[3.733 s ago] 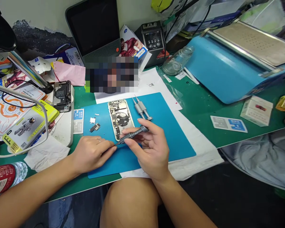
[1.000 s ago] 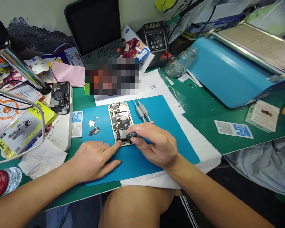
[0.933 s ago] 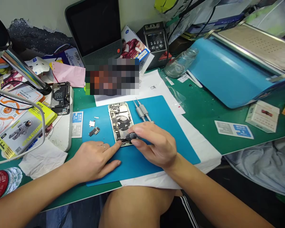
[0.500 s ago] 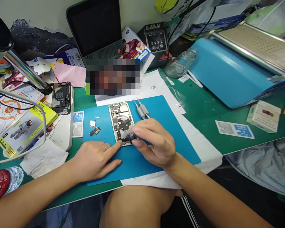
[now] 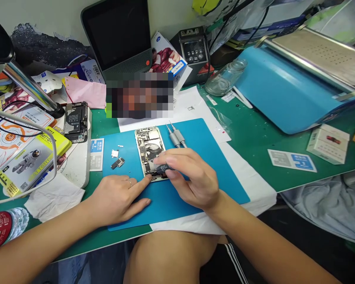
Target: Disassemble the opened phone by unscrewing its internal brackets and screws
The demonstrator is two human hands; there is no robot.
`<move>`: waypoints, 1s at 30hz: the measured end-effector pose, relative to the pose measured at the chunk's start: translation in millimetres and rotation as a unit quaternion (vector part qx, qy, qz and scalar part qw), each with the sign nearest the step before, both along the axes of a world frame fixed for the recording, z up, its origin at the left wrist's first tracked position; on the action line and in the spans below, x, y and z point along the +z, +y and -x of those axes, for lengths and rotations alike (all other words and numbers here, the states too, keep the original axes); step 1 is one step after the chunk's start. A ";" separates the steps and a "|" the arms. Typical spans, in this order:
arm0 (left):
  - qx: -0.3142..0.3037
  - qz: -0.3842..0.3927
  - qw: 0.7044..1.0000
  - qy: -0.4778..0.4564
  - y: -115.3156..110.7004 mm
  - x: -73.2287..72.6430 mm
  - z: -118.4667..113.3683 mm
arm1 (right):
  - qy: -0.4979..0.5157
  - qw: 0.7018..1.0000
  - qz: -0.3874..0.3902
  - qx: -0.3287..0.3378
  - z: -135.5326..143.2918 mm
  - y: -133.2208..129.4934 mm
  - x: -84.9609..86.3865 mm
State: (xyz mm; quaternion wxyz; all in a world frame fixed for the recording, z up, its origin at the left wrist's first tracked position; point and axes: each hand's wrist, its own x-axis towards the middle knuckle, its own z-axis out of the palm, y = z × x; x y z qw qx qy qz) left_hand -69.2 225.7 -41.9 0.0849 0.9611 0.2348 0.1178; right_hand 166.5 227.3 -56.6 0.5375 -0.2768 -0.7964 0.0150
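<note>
An opened phone (image 5: 150,148) with its inner parts bare lies on the blue mat (image 5: 177,201). My left hand (image 5: 118,197) rests on the mat, fingers apart, with the index fingertip on the phone's lower left corner. Between the thumb and fingers of my right hand (image 5: 195,177) is a dark grey screwdriver (image 5: 162,169), over the lower part of the phone; its tip is hard to make out. Two more grey screwdrivers (image 5: 175,138) lie right of the phone. Small metal phone parts (image 5: 117,162) sit on the mat to the left.
Another opened phone (image 5: 75,122) lies at left beside a lamp post (image 5: 32,86). Battery boxes (image 5: 32,157) and a white cable (image 5: 55,157) crowd that side. A glass jar (image 5: 226,79) stands at the back, and a white box (image 5: 328,144) at right.
The fingers of my right hand have shifted slightly, with the index finger reaching further left over the phone and the screwdriver more tilted. My left hand has stayed in place.
</note>
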 end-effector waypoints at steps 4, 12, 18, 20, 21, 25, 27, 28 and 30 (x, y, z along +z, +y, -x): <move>0.001 -0.003 1.000 0.000 -0.4 0.8 -0.2 | -0.005 0.999 -0.005 -0.032 -1.4 -0.8 -0.3; 0.002 -0.011 1.000 -0.002 -1.0 0.2 -0.1 | 0.001 1.000 0.002 -0.013 -0.3 0.4 0.1; -0.001 -0.012 1.000 0.000 -0.1 1.2 -0.1 | 0.006 0.999 0.025 -0.026 -2.0 -0.9 -0.8; -0.002 -0.012 1.000 -0.003 0.2 1.2 -0.3 | 0.017 0.999 0.040 -0.001 -1.7 -0.5 -2.5; -0.002 -0.012 1.000 -0.003 0.3 1.1 -0.3 | 0.023 0.999 0.041 0.005 -1.4 0.0 -3.4; -0.002 -0.009 1.000 0.005 -0.1 0.1 -0.2 | 0.026 0.999 0.024 -0.007 -0.5 2.4 -5.8; -0.001 -0.006 1.000 0.006 -0.4 -0.1 0.0 | 0.023 0.999 0.024 -0.015 -0.4 2.2 -5.5; -0.001 -0.006 1.000 0.005 -0.5 -0.1 0.0 | 0.022 0.999 0.027 -0.016 -0.4 1.6 -5.2; 0.000 -0.007 1.000 0.001 -0.7 0.0 0.1 | 0.017 0.999 0.030 -0.018 -0.2 0.1 -4.6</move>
